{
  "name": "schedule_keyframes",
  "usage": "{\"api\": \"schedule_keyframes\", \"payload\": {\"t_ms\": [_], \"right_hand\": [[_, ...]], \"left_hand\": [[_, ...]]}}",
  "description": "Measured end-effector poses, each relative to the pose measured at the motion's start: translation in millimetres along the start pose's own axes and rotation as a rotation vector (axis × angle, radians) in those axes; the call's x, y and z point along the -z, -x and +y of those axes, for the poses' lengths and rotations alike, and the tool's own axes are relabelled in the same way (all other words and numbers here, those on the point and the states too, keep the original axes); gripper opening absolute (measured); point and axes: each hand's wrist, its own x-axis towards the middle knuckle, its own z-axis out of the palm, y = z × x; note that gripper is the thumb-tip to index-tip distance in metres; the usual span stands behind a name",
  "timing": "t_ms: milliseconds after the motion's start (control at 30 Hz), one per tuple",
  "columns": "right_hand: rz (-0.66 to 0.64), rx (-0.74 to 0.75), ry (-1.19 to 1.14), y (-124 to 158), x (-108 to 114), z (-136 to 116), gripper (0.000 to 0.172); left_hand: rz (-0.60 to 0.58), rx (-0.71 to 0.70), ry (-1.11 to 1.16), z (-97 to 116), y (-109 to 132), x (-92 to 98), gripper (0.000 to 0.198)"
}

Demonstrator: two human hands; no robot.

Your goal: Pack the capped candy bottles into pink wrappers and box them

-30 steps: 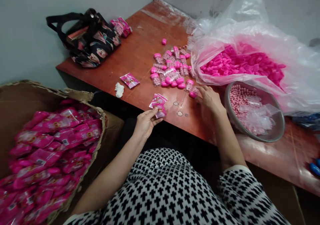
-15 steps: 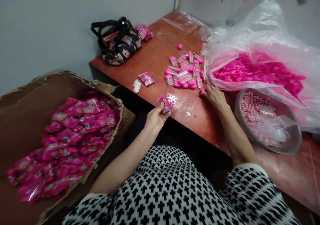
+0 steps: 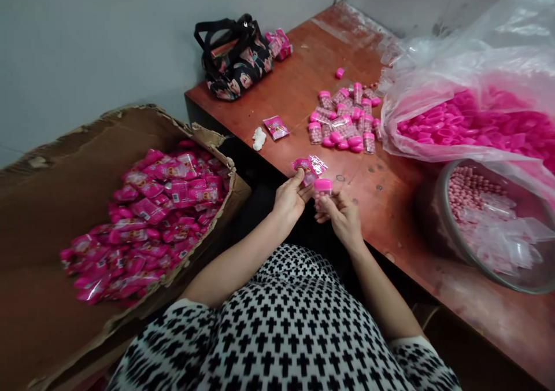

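Observation:
Between the thumb and fingers of my left hand (image 3: 290, 199) is a small pink printed packet (image 3: 304, 168) with a clear, shiny end. Just to its right, my right hand (image 3: 344, 217) grips a small clear candy jar (image 3: 322, 187) with a pink cap and pink beads in it. Both hands are close together over the table's front edge. Beyond them lies a pile of similar capped jars (image 3: 342, 122). A flat pink packet (image 3: 276, 128) and a crumpled white scrap (image 3: 259, 139) rest on the table to the left of the pile.
A torn cardboard box (image 3: 173, 284) full of pink packets (image 3: 151, 211) stands at the left. On the red-brown table (image 3: 299, 99) are a floral handbag (image 3: 236, 61), a plastic bag (image 3: 390, 122) of pink caps and a grey tub (image 3: 451, 229) holding pink beads and clear jars.
My right hand has come back from the near side of the jar pile, now holding a jar beside the packet. My left hand still holds its packet. The view has shifted left.

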Motion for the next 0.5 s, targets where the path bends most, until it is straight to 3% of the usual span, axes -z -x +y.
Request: {"api": "schedule_keyframes", "payload": {"t_ms": [100, 500], "right_hand": [[0.034, -0.005, -0.007, -0.3, -11.1, 7.4, 0.033], [0.074, 0.023, -0.031, -0.9, -8.5, 9.8, 0.03]], "left_hand": [[-0.032, -0.023, -0.002, -1.5, 1.0, -0.1, 0.019], [-0.078, -0.039, 0.006, -2.7, 2.1, -2.6, 0.019]]}}
